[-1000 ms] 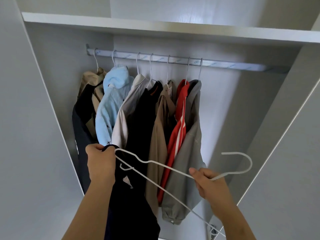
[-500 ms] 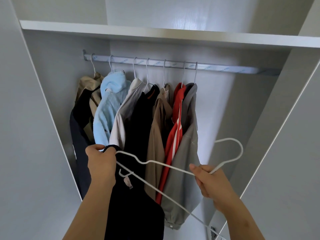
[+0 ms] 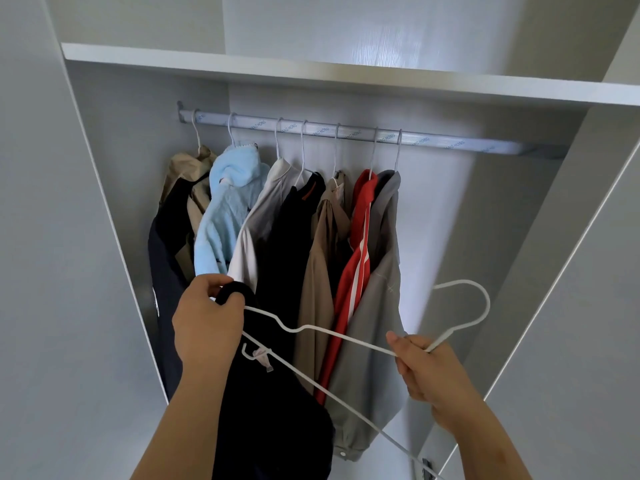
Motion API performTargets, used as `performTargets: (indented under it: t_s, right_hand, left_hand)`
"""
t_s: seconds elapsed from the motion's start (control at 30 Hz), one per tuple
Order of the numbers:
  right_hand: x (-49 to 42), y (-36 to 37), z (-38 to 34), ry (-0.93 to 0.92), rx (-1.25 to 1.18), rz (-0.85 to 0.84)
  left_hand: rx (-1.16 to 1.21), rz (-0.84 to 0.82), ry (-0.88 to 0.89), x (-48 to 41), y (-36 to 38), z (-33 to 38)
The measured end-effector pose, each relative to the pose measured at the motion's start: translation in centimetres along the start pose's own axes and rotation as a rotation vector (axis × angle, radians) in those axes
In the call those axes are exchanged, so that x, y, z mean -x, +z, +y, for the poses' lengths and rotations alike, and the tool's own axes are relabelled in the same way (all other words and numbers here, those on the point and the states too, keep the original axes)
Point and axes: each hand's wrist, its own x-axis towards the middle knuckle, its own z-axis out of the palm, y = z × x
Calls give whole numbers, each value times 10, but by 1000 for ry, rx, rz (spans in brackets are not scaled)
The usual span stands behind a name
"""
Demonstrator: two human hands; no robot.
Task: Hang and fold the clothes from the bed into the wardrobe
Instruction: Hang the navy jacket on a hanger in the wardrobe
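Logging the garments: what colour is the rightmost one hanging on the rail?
Grey garment, seen best in the head view.

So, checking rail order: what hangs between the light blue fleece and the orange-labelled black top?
A pale grey shirt hangs there, plainly shown in the head view.

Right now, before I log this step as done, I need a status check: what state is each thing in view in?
white hanger: off the rail, tilted, one end at the dark garment's collar.
dark garment: hangs from the left hand, not yet on the rail.
left hand: grips the garment's collar.
right hand: grips the hanger below its hook.
rail: carries seven hung garments along its left part.
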Motion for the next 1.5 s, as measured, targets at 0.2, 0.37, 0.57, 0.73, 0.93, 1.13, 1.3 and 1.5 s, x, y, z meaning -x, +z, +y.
performTargets:
  t_s: [0.2, 0.37, 0.57, 0.73, 0.93, 1.13, 1.3, 1.5]
  right_hand:
    - [2, 2, -5, 2, -24, -10]
    - [1, 5, -8, -9, -19, -28]
    - [0, 6, -10, 15, -21, -58]
    - [-1, 17, -16, -4, -47, -52]
    - [0, 38, -16, 10, -160, -111]
    - [-1, 52, -16, -4, -193, -121]
    - [-7, 46, -13, -41, -243, 33]
    - [-14, 37, -16, -210, -76, 70]
  left_hand:
    - [22, 29, -5, -1, -2, 4]
    - [-51, 11, 20, 2, 1, 6]
    - [-248, -41, 141, 7, 6, 11]
    - [-200, -78, 217, 14, 15, 9]
    - [-48, -246, 291, 32, 28, 12]
    - [49, -487, 358, 55, 40, 10]
    - [-66, -655, 614, 46, 37, 11]
    - [-538, -523, 1035, 22, 33, 20]
